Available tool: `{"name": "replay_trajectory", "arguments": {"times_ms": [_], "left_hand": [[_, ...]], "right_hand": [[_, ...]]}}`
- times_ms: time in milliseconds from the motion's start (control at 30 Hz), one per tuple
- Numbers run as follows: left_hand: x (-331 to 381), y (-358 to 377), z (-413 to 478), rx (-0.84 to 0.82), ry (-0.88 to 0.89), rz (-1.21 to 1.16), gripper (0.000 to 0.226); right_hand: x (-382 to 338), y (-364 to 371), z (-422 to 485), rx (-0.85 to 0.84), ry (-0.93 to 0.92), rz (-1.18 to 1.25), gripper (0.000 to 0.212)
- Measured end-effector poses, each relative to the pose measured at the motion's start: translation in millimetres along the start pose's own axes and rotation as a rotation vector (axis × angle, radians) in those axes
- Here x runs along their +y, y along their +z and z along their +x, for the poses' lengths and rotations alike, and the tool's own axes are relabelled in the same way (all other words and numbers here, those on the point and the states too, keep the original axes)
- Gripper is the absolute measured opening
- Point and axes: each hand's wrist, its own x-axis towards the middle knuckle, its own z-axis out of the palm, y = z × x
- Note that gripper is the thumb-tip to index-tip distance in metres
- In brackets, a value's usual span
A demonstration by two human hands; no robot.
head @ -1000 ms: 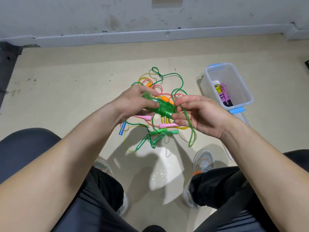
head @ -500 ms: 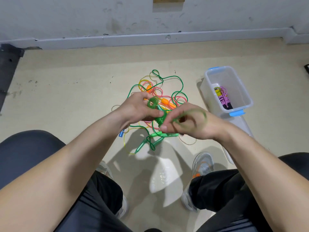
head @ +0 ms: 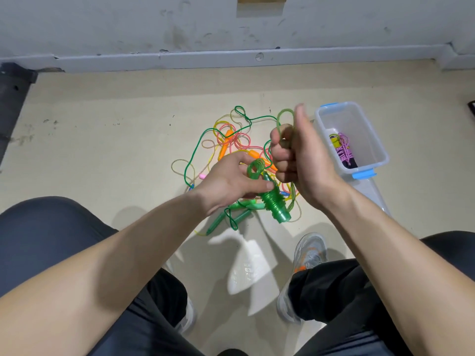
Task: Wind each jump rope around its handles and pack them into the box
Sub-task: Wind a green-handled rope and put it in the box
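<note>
**Item in hand:** the green jump rope (head: 272, 201) is held above the floor, in front of the knees. Its translucent handles (head: 281, 215) point down toward the camera, with several turns of cord already round them. The left hand (head: 228, 185) grips the upper end of this bundle, thumb laid across it. The right hand (head: 298, 150) is closed, fingers curled on a cord loop (head: 285, 116) raised above and to the right of the bundle.

**Assessment:** winding appears part done. The next turn should go on under light tension and sit beside the existing coils, not across them. The left grip should keep the handles parallel so the bundle does not splay.

**Surroundings:** a pile of loose ropes (head: 231, 142) lies on the floor beyond the hands. A clear box (head: 380, 155) stands to the right and holds one wound pink rope (head: 344, 150).

**Not determinable:**
- how much green cord remains, since the right hand covers it
- whether the bundle holds two handles
- how many ropes are in the tangle
</note>
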Motion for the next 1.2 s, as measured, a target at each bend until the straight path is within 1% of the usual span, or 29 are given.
{"name": "replay_trajectory", "arguments": {"times_ms": [33,67,100,200,267,333,400,500,567,667,767,833,933,1000,1067,1200], "left_hand": [[0.4,0.2,-0.2,0.014,0.007,-0.013,0.051],[0.2,-0.2,0.0,0.028,0.016,-0.019,0.052],[0.0,-0.6,-0.1,0.04,0.029,-0.018,0.05],[-1.2,-0.2,-1.1,0.09,0.097,0.005,0.039],[-2.8,0.1,-1.1,0.111,0.135,0.023,0.037],[-3.9,-0.1,-0.8,0.115,0.16,0.029,0.035],[-4.6,-0.5,0.2,0.123,0.171,0.023,0.028],[-5.2,-1.5,2.5,0.132,0.163,0.001,0.018],[-5.4,-2.6,4.6,0.133,0.149,-0.008,0.013],[-5.5,-4.0,6.8,0.14,0.119,0.002,0.021],[-4.7,-4.4,6.5,0.146,0.107,0.004,0.019],[-3.8,-5.3,6.4,0.152,0.089,-0.001,0.019],[-2.3,-6.7,6.8,0.161,0.054,-0.035,0.02],[-1.4,-7.5,6.7,0.161,0.034,-0.063,0.022],[-1.7,-7.1,6.6,0.145,0.026,-0.088,0.018],[-2.9,-3.4,5.2,0.106,0.025,-0.11,0.006]], "right_hand": [[-2.1,-2.0,-0.2,-0.025,0.035,0.061,0.06],[-2.1,-4.1,0.5,-0.027,0.035,0.065,0.063],[-0.5,-5.0,1.8,-0.012,0.028,0.055,0.062],[2.6,-4.2,2.6,0.028,0.029,0.056,0.048],[3.9,-3.5,1.8,0.016,0.031,0.108,0.038],[6.3,-3.9,2.0,-0.012,0.03,0.171,0.034],[8.3,-4.8,3.2,-0.036,0.012,0.197,0.031],[10.1,-5.6,3.0,-0.022,-0.019,0.146,0.025],[11.8,-4.7,2.0,0.006,-0.037,0.058,0.023],[16.1,-5.4,2.1,0.042,-0.091,-0.121,0.021],[20.8,-8.2,3.4,0.119,-0.213,-0.458,0.022],[22.6,-8.5,3.7,0.171,-0.278,-0.625,0.024],[22.1,-7.9,0.8,0.157,-0.375,-0.842,0.022],[22.1,-6.3,-1.3,0.148,-0.412,-1.004,0.028],[22.0,-4.9,-2.5,0.16,-0.41,-1.1,0.028],[24.3,-4.3,-0.9,0.186,-0.403,-1.182,0.031]]}}
